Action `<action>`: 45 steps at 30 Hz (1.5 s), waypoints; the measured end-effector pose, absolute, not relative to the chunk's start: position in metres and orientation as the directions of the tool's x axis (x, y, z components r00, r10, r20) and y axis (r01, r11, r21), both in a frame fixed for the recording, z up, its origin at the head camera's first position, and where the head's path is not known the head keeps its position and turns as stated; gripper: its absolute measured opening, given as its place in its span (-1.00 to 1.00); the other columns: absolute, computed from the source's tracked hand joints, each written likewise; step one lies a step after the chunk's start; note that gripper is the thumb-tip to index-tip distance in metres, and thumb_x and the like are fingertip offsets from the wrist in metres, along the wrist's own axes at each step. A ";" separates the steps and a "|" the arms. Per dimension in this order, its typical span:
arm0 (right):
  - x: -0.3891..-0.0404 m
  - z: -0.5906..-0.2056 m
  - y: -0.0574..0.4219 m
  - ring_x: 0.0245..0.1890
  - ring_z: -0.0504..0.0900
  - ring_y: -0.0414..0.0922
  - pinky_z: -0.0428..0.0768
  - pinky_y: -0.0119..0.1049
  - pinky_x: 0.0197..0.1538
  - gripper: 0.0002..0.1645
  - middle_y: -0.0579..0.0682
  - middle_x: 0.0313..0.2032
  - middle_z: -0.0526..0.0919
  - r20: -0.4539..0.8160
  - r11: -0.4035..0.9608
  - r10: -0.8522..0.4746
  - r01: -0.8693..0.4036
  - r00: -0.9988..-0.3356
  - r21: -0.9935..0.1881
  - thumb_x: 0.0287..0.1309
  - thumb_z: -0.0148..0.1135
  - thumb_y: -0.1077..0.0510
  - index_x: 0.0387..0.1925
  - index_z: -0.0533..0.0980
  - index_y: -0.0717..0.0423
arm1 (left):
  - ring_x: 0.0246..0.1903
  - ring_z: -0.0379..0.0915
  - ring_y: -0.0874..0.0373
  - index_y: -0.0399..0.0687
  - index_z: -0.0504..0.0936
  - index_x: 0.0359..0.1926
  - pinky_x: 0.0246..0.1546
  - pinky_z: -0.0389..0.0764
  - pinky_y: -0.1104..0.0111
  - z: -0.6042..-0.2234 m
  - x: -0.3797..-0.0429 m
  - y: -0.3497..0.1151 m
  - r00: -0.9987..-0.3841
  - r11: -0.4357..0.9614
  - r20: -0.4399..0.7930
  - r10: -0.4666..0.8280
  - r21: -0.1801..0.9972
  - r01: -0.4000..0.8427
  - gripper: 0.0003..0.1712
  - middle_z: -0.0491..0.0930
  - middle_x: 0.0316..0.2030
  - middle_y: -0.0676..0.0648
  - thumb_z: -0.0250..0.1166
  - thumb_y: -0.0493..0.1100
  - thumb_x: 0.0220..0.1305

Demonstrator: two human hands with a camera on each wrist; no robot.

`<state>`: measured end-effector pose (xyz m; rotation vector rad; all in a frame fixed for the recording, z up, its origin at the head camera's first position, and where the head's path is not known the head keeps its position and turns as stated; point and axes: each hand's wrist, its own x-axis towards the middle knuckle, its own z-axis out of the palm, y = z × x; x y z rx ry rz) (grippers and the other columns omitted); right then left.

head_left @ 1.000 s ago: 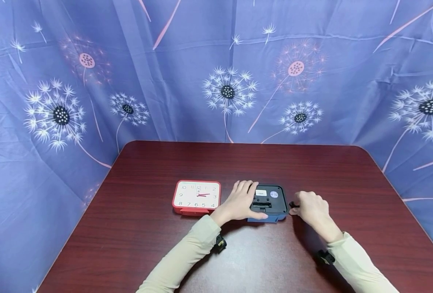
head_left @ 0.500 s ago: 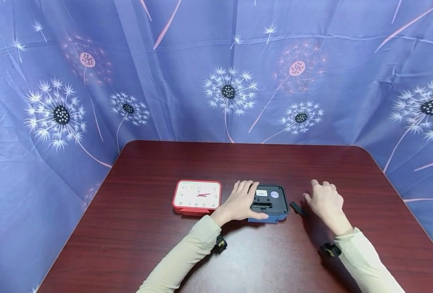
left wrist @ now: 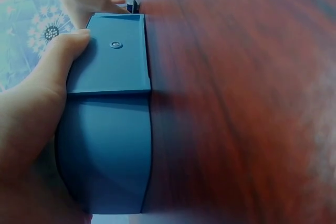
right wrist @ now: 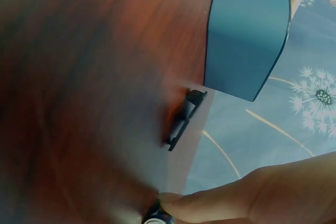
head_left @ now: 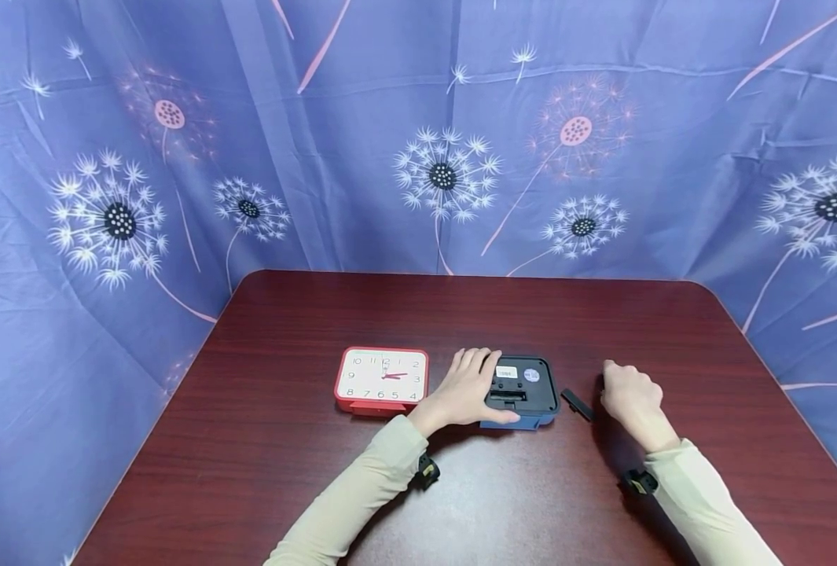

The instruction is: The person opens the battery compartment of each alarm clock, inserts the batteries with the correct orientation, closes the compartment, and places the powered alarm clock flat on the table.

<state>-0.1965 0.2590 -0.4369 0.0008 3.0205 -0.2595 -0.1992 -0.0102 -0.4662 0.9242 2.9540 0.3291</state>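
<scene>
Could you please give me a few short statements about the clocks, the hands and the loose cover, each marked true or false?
1. The red clock shows its dial. True.
2. The left hand holds the red clock. False: it holds the blue clock.
3. The blue clock's back faces up. True.
4. The cover is fitted on the blue clock. False: it lies on the table.
5. The cover lies between the blue clock and the right hand. True.
</scene>
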 end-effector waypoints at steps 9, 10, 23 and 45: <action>-0.198 -0.439 0.259 -0.38 0.56 0.45 0.49 0.22 -0.46 -0.72 0.56 -0.29 0.55 -0.093 0.984 -0.025 -0.008 -0.995 -0.179 -0.03 0.06 0.28 -0.24 0.38 0.38 | 0.38 0.08 -0.03 -0.15 0.07 0.47 0.43 0.05 0.06 -0.468 -0.200 -0.009 -0.821 0.800 0.041 0.569 0.201 0.565 0.22 0.20 0.37 -0.16 0.21 0.52 0.02; -0.198 -0.440 0.258 -0.36 0.56 0.45 0.50 0.22 -0.45 -0.70 0.55 -0.28 0.55 -0.097 0.984 -0.024 -0.006 -0.995 -0.179 0.00 0.06 0.26 -0.22 0.37 0.38 | 0.38 0.08 -0.03 -0.15 0.07 0.47 0.43 0.05 0.06 -0.468 -0.200 -0.009 -0.821 0.800 0.040 0.569 0.203 0.564 0.22 0.20 0.38 -0.16 0.21 0.52 0.02; -0.191 -0.443 0.240 -0.58 0.51 0.39 0.45 0.19 -0.58 -0.80 0.42 -0.35 0.46 0.156 0.966 -0.096 -0.130 -0.983 -0.224 0.23 -0.04 0.24 -0.20 0.35 0.35 | 0.39 0.06 -0.02 -0.15 0.05 0.47 0.43 0.04 0.07 -0.471 -0.198 -0.008 -0.818 0.794 0.040 0.574 0.216 0.568 0.21 0.19 0.38 -0.15 0.21 0.52 0.03; -0.186 -0.433 0.207 -0.60 0.55 0.02 0.43 -0.11 -0.65 -0.74 0.12 -0.41 0.61 0.385 0.879 -0.256 -0.379 -0.887 -0.289 0.27 0.14 0.21 -0.04 0.59 0.11 | 0.37 0.09 -0.03 -0.16 0.08 0.46 0.42 0.07 0.09 -0.471 -0.202 -0.010 -0.822 0.792 0.061 0.566 0.234 0.563 0.20 0.22 0.37 -0.16 0.23 0.50 0.02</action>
